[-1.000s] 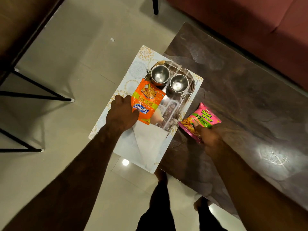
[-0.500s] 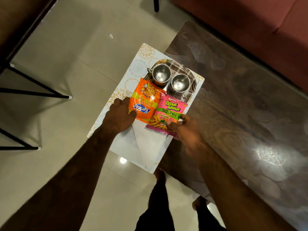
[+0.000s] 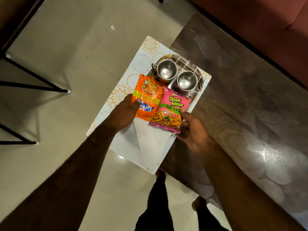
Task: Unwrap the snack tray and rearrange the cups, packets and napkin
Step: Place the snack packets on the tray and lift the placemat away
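A white tray with a floral rim juts out over the corner of a dark table. Two steel cups stand side by side at its far end. An orange snack packet lies on the tray, with my left hand holding its left edge, thumb on top. Beside it on the right lies a pink snack packet, gripped at its lower right corner by my right hand. A folded white napkin lies on the near part of the tray, partly under both packets.
The dark glossy table spreads to the right, with a red sofa behind it. Black metal legs of other furniture stand on the tiled floor to the left. My legs and feet show below the tray.
My right hand brought the pink packet from the table onto the tray and set it beside the orange packet. My left hand stayed on the orange packet.
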A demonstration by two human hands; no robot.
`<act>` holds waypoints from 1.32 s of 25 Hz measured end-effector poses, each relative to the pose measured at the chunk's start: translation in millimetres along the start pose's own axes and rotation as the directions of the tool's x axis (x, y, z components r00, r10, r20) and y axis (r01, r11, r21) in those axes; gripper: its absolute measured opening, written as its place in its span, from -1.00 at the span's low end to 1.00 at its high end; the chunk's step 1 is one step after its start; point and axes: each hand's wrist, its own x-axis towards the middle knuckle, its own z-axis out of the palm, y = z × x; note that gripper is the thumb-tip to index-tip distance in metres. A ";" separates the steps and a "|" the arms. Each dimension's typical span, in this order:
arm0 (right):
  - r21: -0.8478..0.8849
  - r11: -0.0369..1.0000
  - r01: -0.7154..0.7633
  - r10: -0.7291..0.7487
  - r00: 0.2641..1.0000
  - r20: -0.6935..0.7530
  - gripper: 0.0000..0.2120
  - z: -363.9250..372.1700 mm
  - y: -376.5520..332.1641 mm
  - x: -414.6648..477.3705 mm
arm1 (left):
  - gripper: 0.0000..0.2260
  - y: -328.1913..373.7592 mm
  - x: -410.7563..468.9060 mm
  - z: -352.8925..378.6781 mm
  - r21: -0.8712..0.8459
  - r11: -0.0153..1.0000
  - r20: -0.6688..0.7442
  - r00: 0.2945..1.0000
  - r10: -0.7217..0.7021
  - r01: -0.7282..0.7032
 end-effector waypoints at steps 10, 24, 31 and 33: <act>0.020 0.999 0.029 -0.031 0.994 0.109 0.14 13.2 -1.3 19.8 | -0.64 -6.3 6.6 2.8 -0.082 0.996 -0.055 0.998 0.023 -0.028; 0.288 0.958 0.010 -0.111 0.935 0.336 -0.38 -7.0 20.5 29.1 | -0.66 -11.2 -4.0 12.4 -0.218 0.976 -0.080 0.996 -0.031 0.013; 0.329 0.943 0.042 -0.159 0.928 0.337 -0.18 -18.5 26.1 24.8 | -0.70 -8.6 6.9 -3.1 -0.117 0.992 -0.192 0.981 0.023 -0.046; 0.301 0.951 0.066 -0.174 0.921 0.349 -0.25 -23.5 24.6 24.5 | -0.63 -14.0 20.3 -20.1 0.271 0.962 -0.382 0.913 0.144 -0.038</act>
